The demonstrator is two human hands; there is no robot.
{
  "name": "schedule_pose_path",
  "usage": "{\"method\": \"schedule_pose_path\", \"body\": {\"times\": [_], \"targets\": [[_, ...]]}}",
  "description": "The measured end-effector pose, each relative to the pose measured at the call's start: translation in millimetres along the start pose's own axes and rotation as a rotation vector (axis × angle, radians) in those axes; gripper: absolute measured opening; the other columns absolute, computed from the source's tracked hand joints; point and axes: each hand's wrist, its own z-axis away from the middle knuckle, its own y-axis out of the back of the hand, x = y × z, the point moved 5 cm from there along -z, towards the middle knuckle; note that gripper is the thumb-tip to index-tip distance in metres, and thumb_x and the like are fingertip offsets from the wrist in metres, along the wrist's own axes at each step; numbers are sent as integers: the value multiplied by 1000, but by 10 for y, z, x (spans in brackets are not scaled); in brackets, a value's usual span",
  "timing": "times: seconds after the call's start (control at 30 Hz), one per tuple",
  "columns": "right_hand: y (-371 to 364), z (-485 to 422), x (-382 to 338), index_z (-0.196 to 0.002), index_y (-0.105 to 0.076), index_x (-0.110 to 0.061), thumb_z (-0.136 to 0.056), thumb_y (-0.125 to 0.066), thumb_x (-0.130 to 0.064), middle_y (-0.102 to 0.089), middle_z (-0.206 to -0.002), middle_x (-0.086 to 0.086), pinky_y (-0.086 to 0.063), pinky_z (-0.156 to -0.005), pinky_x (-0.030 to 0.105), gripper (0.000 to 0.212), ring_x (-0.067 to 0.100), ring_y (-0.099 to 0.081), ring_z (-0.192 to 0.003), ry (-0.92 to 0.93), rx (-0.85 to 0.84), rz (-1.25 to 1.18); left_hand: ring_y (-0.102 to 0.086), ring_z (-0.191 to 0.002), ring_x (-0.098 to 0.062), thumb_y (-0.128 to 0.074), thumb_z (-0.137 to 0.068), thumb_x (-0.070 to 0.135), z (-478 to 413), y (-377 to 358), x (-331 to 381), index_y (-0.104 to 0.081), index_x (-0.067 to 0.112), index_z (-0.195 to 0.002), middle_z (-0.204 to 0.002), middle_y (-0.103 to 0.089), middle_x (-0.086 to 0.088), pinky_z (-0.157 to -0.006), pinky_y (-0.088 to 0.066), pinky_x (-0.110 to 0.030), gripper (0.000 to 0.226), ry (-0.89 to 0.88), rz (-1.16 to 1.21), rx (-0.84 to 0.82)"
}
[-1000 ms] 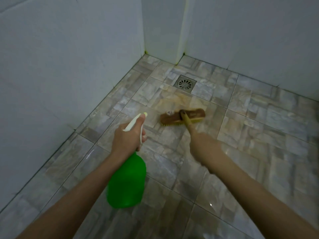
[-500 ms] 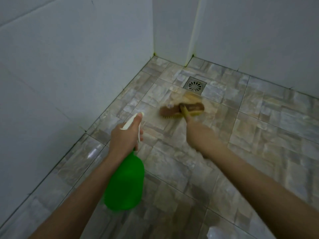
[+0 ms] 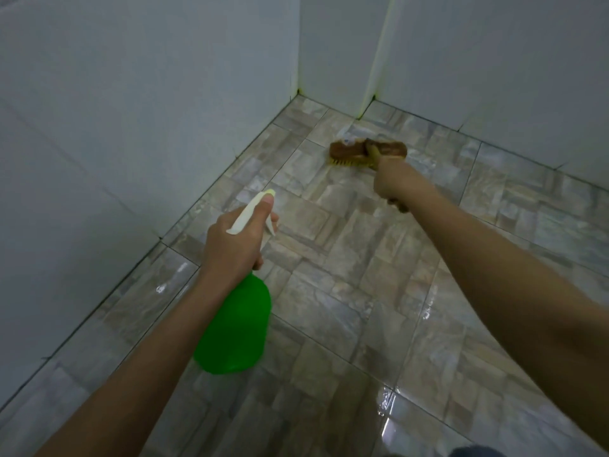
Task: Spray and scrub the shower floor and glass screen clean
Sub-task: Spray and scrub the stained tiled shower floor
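Brown scrub brush (image 3: 367, 153) bristles-down on shower floor (image 3: 346, 291) near far corner; head crosswise, handle running back into right hand (image 3: 393, 181), curled round it; left hand (image 3: 230, 245) grips green spray bottle (image 3: 235, 328), nozzle aimed forward.

A tiled shower corner in dim light.
We see pale walls (image 3: 131, 110) filling the upper left and top of the frame, meeting a floor (image 3: 329, 291) of mottled grey-brown tiles; wet glints (image 3: 389, 402) lie at the lower right, and a yellowish stain, perhaps mould, runs up the corner joint (image 3: 375, 61) at top centre.
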Motion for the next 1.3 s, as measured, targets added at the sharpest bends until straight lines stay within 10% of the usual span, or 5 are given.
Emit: {"method": "schedule_pose_path", "body": {"times": [0.93,1.3], "targets": [[-353,1602,1475,-143,13,-58,-98,-34,-3,-60,-85,15,-58,-48,39,85,25,-62,-52,46,-70,120,-54,-40,-21,-49,-73,82,757,-572,-147,-78,34,-86,-96,-72,-28,-48,-47,-29,57,-55,-59,-353],[-289,1724,1633,-148,-3,-52,-103,-33,-14,-60,-90,18,-59,-55,40,67,27,-63,-56,50,-48,10,-67,-73,-48,-55,-82,73,914,-639,-151,-76,48,-80,-93,-79,7,-56,-50,-37,33,-99,-97,-360]]}}
